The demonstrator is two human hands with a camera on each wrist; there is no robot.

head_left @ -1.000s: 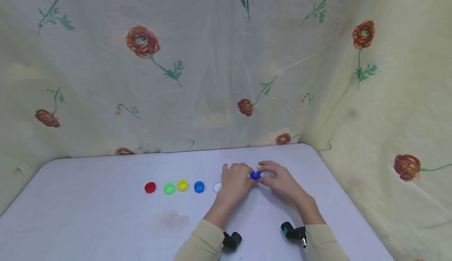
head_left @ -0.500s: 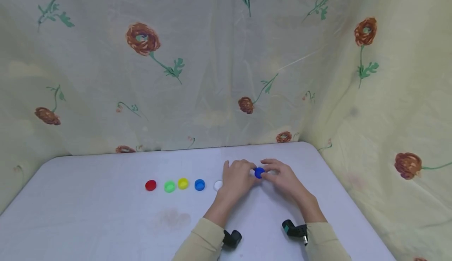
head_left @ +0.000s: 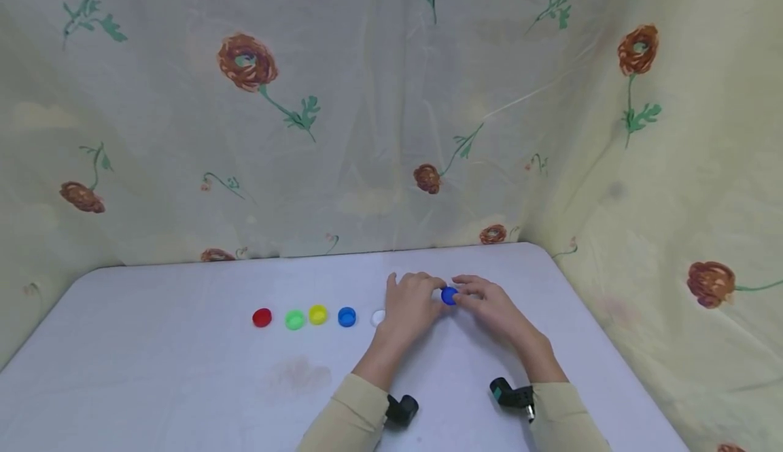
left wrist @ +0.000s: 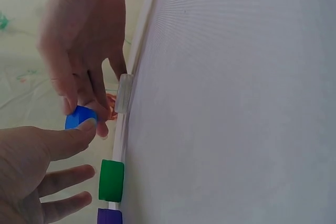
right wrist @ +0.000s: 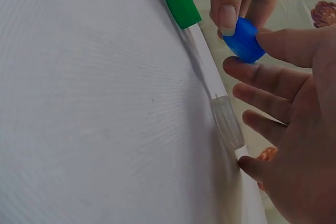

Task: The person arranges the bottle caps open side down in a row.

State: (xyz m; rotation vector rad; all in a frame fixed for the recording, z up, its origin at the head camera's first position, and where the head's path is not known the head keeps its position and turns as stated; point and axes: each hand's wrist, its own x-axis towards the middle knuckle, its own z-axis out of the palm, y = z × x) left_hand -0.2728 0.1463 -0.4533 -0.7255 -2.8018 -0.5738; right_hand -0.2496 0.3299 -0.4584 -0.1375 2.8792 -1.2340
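Note:
Above the right part of the table, a small blue bottle cap (head_left: 449, 295) is held between both hands. My left hand (head_left: 411, 306) pinches its left side, the thumb pressing on it in the left wrist view. Thumb and fingertips of my right hand (head_left: 494, 313) hold its other side. In the right wrist view the blue cap (right wrist: 244, 40) is tilted. Below the hands, a clear cap (right wrist: 228, 123) stands near the right fingers. A green cap (left wrist: 112, 181) and a purple cap (left wrist: 109, 216) are nearer the left hand in the left wrist view.
On the white table (head_left: 183, 370), a row to the left of the hands has a red cap (head_left: 262, 317), a light green cap (head_left: 295, 319), a yellow cap (head_left: 317, 314), another blue cap (head_left: 346, 317) and a white cap (head_left: 378, 317). A flowered curtain (head_left: 342, 132) stands behind.
Between the fingers, the blue cap has turned from side-on to showing its round face in the head view. Both hands keep nearly the same place; the row of caps lies as before.

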